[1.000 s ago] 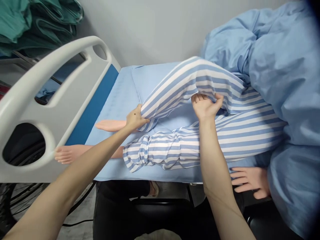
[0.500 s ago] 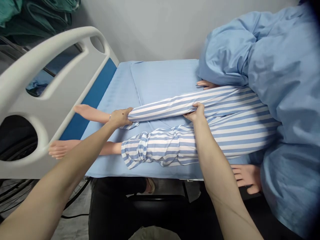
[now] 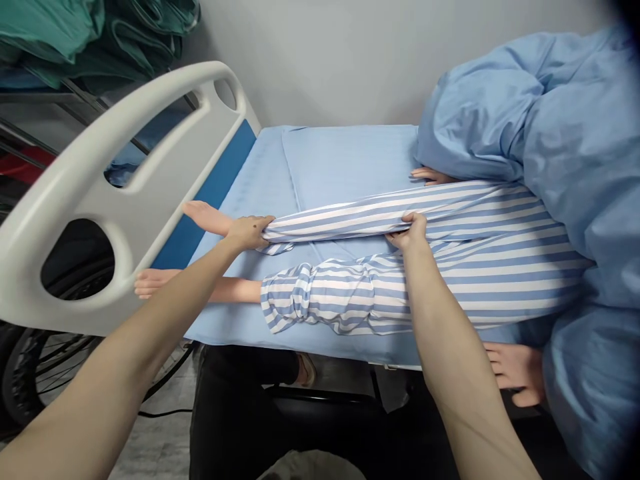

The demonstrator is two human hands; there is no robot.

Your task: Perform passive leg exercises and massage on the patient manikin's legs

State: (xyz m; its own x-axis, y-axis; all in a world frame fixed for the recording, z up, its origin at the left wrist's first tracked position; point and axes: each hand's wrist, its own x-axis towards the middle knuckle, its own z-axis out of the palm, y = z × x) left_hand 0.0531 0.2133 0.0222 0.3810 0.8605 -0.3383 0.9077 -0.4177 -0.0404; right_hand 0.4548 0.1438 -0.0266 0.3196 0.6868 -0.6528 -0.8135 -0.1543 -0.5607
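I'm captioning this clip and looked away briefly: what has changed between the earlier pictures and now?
The far leg, bent with its knee raised a second ago, is now lowered and straight. Its foot has moved toward the footboard, the left hand going with it. The right hand has come down too. Neither hand visibly let go. The near leg stayed straight.

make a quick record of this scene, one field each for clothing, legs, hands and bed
clothing: blue-and-white striped cloth trousers
far leg: extended, almost straight
near leg: straight, trouser fabric bunched over the shin
left hand: clasps the far leg at the ankle
right hand: holds the far leg near the knee, partly hidden underneath
bed: light-blue sheet, off-white moulded footboard
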